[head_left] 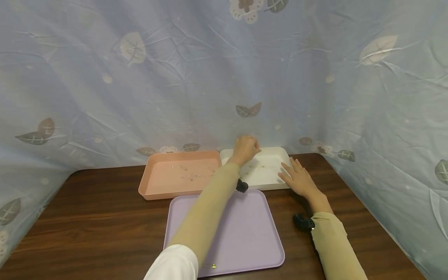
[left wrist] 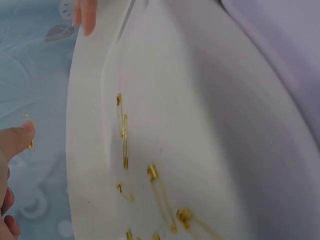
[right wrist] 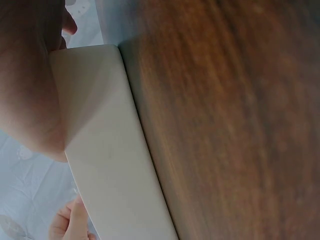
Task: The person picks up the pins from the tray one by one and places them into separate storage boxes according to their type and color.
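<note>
My left hand [head_left: 245,149] is held above the white tray [head_left: 274,171], the arm reaching across the purple tray. In the left wrist view its thumb and finger pinch a small gold safety pin [left wrist: 31,145], mostly hidden by the fingertips. Below it, several gold safety pins [left wrist: 125,142] lie scattered on the white tray's floor. My right hand [head_left: 299,179] rests at the white tray's right end with fingers spread and nothing in them. From the right wrist, that hand [right wrist: 30,100] appears against the tray's rim.
A pink tray [head_left: 159,181] with several safety pins stands left of the white one. The purple tray [head_left: 245,237] lies in front, with a gold pin [head_left: 214,266] near its front edge. Dark wooden tabletop [head_left: 105,217] lies beneath, and a patterned curtain [head_left: 196,77] hangs behind.
</note>
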Demonstrator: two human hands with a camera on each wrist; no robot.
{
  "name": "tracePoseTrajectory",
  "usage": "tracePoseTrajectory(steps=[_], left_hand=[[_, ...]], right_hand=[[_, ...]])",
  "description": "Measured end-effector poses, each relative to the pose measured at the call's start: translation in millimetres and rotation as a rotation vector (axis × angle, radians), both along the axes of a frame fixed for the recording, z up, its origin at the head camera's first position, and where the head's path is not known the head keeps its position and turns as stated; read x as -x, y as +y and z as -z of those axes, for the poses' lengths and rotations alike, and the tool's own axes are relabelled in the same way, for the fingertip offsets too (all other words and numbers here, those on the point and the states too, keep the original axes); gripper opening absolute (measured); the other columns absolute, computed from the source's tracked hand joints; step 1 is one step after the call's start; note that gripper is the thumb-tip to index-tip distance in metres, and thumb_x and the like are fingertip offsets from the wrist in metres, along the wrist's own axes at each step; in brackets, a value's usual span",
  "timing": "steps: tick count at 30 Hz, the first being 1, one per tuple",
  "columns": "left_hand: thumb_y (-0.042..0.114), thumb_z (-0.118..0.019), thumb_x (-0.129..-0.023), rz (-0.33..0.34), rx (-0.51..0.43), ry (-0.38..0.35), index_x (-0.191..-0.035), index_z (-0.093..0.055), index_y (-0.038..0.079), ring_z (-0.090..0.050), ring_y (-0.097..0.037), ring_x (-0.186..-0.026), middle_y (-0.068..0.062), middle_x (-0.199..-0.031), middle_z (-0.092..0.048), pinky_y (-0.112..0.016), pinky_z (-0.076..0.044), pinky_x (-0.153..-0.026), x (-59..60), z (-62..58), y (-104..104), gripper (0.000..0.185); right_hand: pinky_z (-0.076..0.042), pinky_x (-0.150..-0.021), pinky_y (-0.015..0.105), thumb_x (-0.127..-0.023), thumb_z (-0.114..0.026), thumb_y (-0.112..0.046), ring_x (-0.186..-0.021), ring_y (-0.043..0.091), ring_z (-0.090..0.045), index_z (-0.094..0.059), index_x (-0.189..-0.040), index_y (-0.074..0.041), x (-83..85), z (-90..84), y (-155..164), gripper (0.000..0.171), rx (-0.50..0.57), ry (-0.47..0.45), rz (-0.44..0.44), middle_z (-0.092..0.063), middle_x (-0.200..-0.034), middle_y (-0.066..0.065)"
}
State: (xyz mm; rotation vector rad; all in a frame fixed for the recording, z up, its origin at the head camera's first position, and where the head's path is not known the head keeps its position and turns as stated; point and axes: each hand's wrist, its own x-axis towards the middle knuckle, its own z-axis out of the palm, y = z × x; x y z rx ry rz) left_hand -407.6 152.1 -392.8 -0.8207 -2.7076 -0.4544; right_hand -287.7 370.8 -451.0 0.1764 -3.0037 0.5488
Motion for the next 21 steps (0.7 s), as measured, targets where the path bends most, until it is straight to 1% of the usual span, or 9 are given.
tracePoseTrajectory(steps=[5, 10, 17, 21], left_hand=[[0.04, -0.067, -0.089, -0.013, -0.001, 0.004, -0.092, -0.07, 0.02, -0.057, -0.018, -0.103, 0.003, -0.102, -0.066, -0.036, -0.044, -0.094, -0.9, 3.4, 3.9, 0.02], [0.037, -0.069, -0.089, -0.024, -0.006, 0.007, -0.09, -0.071, 0.018, -0.058, -0.018, -0.101, 0.003, -0.1, -0.066, -0.036, -0.045, -0.092, -1.1, 3.5, 3.7, 0.019], [0.036, -0.068, -0.089, -0.038, 0.007, -0.029, -0.089, -0.07, 0.019, -0.056, -0.016, -0.1, 0.004, -0.099, -0.064, -0.035, -0.043, -0.093, 0.1, 4.0, 1.4, 0.018], [0.036, -0.069, -0.089, -0.04, 0.009, -0.028, -0.087, -0.07, 0.019, -0.056, -0.016, -0.099, 0.004, -0.098, -0.064, -0.035, -0.043, -0.092, 0.9, 4.6, 0.6, 0.018]], right_hand=[[-0.01, -0.115, 0.068, -0.101, -0.036, -0.053, -0.149, 0.045, -0.003, -0.031, -0.152, -0.008, 0.5, 0.2, -0.1, 0.069, 0.001, 0.003, 0.004, -0.009, -0.161, 0.026], [-0.009, -0.115, 0.068, -0.101, -0.036, -0.054, -0.149, 0.045, -0.002, -0.03, -0.152, -0.008, 0.8, -0.7, -1.8, 0.07, 0.008, -0.009, 0.001, -0.008, -0.161, 0.026], [-0.009, -0.115, 0.068, -0.101, -0.037, -0.053, -0.149, 0.045, -0.003, -0.031, -0.152, -0.008, 1.5, -1.4, -4.2, 0.069, 0.011, 0.0, -0.005, -0.009, -0.161, 0.026], [-0.01, -0.115, 0.068, -0.101, -0.037, -0.053, -0.149, 0.045, -0.004, -0.032, -0.152, -0.008, 1.6, -1.4, -6.0, 0.068, 0.014, 0.013, -0.004, -0.01, -0.161, 0.026]])
